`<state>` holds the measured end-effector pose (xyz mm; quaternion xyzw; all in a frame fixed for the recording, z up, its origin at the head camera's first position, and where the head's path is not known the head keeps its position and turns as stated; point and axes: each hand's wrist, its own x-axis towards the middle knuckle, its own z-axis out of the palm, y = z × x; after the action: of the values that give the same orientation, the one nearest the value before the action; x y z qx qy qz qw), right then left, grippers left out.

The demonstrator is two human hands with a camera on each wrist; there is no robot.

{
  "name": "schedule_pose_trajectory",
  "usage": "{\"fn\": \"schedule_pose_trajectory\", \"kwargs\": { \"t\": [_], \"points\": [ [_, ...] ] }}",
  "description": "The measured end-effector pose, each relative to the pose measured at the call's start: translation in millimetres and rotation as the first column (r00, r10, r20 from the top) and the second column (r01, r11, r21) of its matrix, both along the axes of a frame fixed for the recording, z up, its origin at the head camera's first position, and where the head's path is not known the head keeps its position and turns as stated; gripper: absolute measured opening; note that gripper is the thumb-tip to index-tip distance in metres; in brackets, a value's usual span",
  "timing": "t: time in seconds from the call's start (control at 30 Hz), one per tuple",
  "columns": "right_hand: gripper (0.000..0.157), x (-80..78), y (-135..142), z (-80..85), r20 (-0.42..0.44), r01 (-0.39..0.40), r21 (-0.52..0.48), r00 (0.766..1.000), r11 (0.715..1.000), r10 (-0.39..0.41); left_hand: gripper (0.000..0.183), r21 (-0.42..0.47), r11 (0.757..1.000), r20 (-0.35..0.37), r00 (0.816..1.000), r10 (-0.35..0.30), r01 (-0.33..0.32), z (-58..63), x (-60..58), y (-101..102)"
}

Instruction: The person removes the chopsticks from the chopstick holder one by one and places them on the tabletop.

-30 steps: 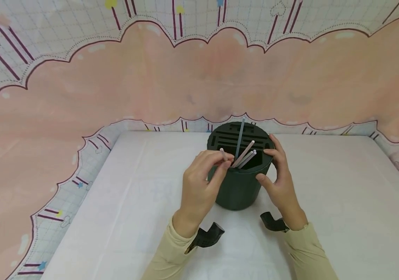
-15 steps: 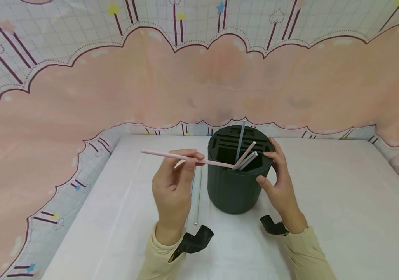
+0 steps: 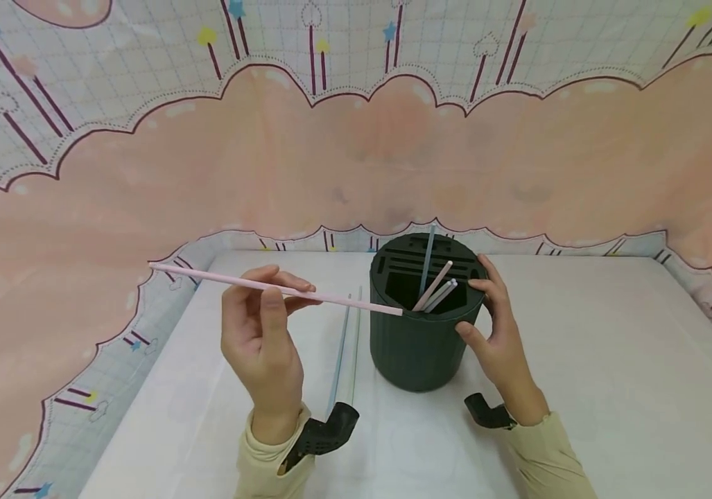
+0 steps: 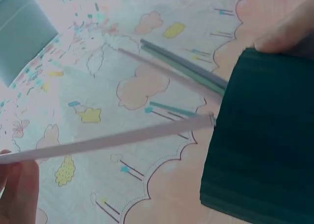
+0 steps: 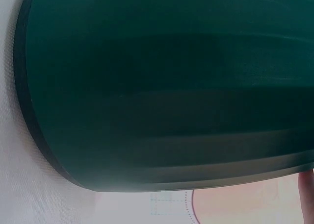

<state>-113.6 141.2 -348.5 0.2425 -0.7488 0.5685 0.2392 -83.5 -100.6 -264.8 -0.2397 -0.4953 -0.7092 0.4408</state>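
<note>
A thin pink straw [image 3: 206, 276] lies nearly level in the air, pinched between the thumb and fingers of my left hand [image 3: 268, 339]. Its right end is by the near rim of a dark green round container [image 3: 418, 353], close to the opening. My right hand [image 3: 502, 333] holds this container at its right side, fingers over the top edge and thumb on the near side. Several straws stand in the opening: a blue one [image 3: 427, 260], a pink one [image 3: 433, 285] and pale ones [image 3: 441, 294]. In the right wrist view, the container's wall [image 5: 162, 96] fills most of the picture.
A blue straw [image 3: 340, 353] and a pale green straw [image 3: 356, 346] lie on the white table [image 3: 611, 360], left of the container. Slots [image 3: 421, 248] cut the back part of the container's lid. A patterned cloth [image 3: 356, 159] hangs behind the table.
My left hand has moved left from the container's opening, drawing the pink straw out. The two straws lying on the table have come into sight. My right hand stays on the container.
</note>
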Motion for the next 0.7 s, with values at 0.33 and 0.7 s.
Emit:
{"fn": "schedule_pose_trajectory", "kwargs": {
  "t": [0.33, 0.7],
  "points": [
    [0.058, 0.4, 0, 0.4, 0.006, 0.001, 0.002, 1.000, 1.000, -0.001, 0.018, 0.012, 1.000, 0.112, 0.994, 0.011, -0.013, -1.5, -4.7, -15],
    [0.058, 1.6, 0, 0.2, -0.003, -0.004, -0.001, 1.000, 1.000, 0.004, 0.023, -0.459, 0.886, 0.435, 0.852, 0.290, -0.067, -32.8, -32.1, -27]
  ]
}}
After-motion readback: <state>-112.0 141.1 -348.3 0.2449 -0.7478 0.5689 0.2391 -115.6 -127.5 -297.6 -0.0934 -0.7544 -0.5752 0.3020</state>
